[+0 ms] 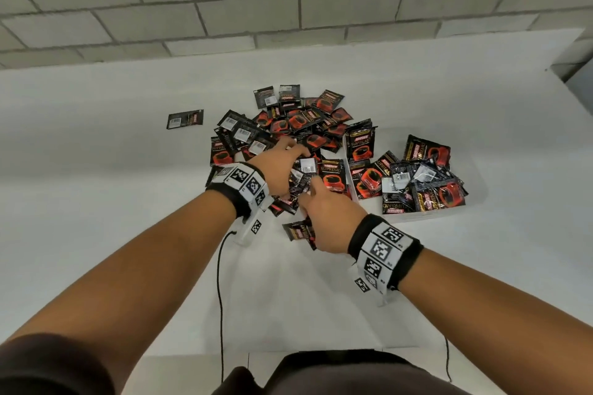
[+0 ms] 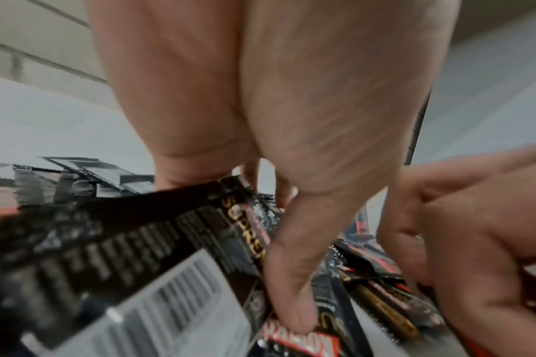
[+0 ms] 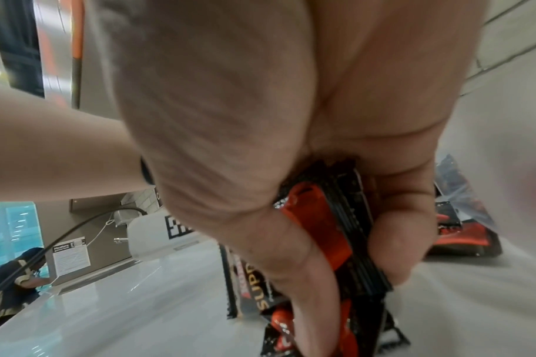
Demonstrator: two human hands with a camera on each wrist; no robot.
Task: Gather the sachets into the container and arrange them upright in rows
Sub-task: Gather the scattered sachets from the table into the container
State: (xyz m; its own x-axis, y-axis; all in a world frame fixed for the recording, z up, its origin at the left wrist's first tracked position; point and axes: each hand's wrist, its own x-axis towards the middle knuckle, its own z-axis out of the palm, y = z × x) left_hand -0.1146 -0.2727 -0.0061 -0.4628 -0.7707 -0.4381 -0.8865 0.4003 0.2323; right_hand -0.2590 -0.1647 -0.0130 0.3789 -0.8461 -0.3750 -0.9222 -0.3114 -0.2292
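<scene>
From the head view, black-and-red coffee sachets [image 1: 288, 125] lie heaped on the white table [image 1: 96, 138], more inside the clear container [image 1: 475, 199]. Left hand [image 2: 291, 145] pinches barcoded sachets. Right hand [image 3: 291, 145] clamps a sachet stack [image 3: 346, 229].

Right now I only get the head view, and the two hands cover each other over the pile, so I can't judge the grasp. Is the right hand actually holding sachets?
Observer: Yes. The right wrist view shows the right hand gripping a stack of sachets on edge, thumb on one side and fingers on the other.
Operator: Does the left hand have anything?
Observer: The left wrist view shows the left hand holding one sachet with its barcode side facing the camera. The thumb is at its near edge and the fingers are behind its top edge.
</scene>
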